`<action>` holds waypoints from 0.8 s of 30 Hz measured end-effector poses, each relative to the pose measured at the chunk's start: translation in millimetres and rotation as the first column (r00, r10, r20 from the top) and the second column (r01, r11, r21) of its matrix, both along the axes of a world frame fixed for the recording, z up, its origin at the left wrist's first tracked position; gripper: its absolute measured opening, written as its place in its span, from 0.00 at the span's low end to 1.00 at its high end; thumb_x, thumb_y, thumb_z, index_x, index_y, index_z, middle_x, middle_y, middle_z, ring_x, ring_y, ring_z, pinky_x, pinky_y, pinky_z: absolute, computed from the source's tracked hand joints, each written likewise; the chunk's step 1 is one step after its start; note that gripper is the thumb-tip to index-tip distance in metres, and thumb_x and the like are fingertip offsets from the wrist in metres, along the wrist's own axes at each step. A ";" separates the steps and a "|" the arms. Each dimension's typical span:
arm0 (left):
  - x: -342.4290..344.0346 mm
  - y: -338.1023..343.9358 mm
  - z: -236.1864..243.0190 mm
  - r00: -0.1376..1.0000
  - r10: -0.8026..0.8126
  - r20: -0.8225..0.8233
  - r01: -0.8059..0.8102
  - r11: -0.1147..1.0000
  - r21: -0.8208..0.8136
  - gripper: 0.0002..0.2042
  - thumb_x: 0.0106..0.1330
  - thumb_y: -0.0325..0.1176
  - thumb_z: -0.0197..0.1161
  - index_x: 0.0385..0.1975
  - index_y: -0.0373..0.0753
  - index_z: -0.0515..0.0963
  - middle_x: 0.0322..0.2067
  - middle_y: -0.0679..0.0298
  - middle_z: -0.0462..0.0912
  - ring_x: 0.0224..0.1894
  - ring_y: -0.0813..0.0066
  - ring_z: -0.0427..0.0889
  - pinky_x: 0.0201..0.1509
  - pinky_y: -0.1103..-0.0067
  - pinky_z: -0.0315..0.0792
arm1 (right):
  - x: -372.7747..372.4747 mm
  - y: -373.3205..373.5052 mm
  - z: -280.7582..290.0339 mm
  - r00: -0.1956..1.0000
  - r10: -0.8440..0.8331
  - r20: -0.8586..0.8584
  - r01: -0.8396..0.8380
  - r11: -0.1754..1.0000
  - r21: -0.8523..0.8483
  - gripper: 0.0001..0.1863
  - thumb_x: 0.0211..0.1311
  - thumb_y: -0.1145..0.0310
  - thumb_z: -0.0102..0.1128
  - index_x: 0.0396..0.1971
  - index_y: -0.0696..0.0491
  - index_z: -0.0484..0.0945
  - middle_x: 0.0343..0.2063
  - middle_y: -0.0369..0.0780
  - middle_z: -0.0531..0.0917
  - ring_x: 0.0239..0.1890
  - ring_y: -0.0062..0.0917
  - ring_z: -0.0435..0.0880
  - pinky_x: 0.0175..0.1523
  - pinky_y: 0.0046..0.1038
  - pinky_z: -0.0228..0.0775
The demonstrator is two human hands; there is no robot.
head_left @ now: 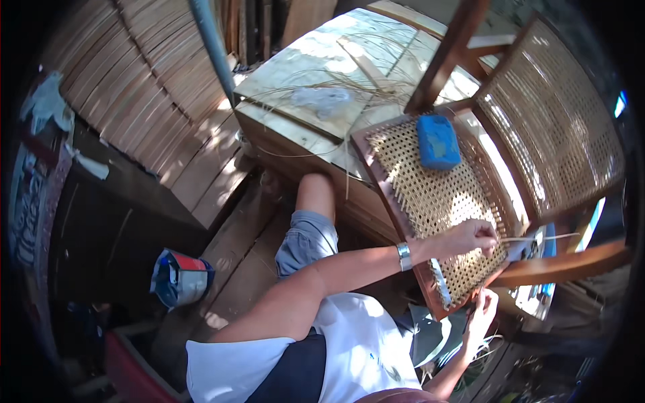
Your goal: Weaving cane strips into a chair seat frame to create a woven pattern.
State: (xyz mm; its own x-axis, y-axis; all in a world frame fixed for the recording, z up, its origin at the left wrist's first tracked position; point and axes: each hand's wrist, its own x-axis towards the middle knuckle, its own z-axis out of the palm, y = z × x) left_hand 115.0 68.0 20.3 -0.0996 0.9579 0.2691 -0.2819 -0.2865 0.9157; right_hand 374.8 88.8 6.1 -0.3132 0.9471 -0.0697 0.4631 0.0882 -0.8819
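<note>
1. As the head view shows, the chair (455,64) lies at a slant across the right half of the frame, its cane seat (410,181) turned up toward the camera and its woven backrest (547,121) at upper right; this angle presumably puts the mesh within easy reach.
2. The left hand (476,237) is over the seat's lower right part, fingers nearly closed, thumb and fingertips pinching a pale cane strand (521,239) whose free length runs toward the right. So fine a grip probably suits a thin, springy strip.
3. The right hand (481,314) is lower down, by the seat's bottom corner, its fingers curled in near the wooden rail (396,211). Whether it grasps anything I cannot tell; it may be steadying the frame or working from beneath.
4. A blue block (438,141) rests on the seat's upper part, perhaps as a weight on the weave, perhaps just parked within reach.
5. On the bench (282,80), upper centre, loose strands (376,84) lie spread beside clear plastic (322,101), likely left there as handy stock.
</note>
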 end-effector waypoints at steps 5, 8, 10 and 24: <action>8.1 -31.4 -30.3 0.985 0.126 -0.116 -0.111 0.985 0.129 0.11 0.70 0.35 0.61 0.39 0.32 0.74 0.34 0.59 0.82 0.36 0.71 0.80 0.45 0.71 0.76 | 3.1 9.5 -44.3 0.981 -0.126 -0.147 0.140 0.986 0.093 0.12 0.74 0.59 0.53 0.44 0.51 0.75 0.28 0.31 0.75 0.22 0.13 0.68 0.27 0.18 0.60; 7.5 -59.3 -45.1 0.974 0.143 -0.175 -0.114 0.979 0.168 0.12 0.71 0.35 0.61 0.37 0.32 0.72 0.30 0.59 0.80 0.33 0.69 0.81 0.39 0.69 0.76 | -7.6 10.5 -44.0 0.984 -0.157 -0.079 0.165 0.980 0.110 0.13 0.74 0.60 0.47 0.40 0.55 0.73 0.32 0.34 0.73 0.32 0.18 0.72 0.37 0.24 0.66; 12.8 -70.3 -50.5 0.956 0.234 -0.177 -0.178 0.942 0.284 0.11 0.68 0.33 0.63 0.37 0.32 0.72 0.30 0.58 0.81 0.34 0.67 0.82 0.40 0.69 0.77 | 20.0 37.1 -62.1 0.985 -0.032 -0.171 0.041 0.998 0.052 0.14 0.72 0.62 0.48 0.43 0.57 0.74 0.34 0.37 0.75 0.35 0.22 0.75 0.41 0.27 0.69; -51.7 -117.0 0.2 0.963 0.136 0.234 -0.200 0.939 0.280 0.09 0.70 0.35 0.65 0.38 0.35 0.83 0.36 0.63 0.87 0.43 0.77 0.84 0.52 0.75 0.76 | 26.5 34.5 -80.7 0.975 -0.214 -0.051 0.220 0.951 0.217 0.13 0.70 0.65 0.51 0.43 0.59 0.76 0.40 0.40 0.80 0.41 0.28 0.79 0.46 0.32 0.72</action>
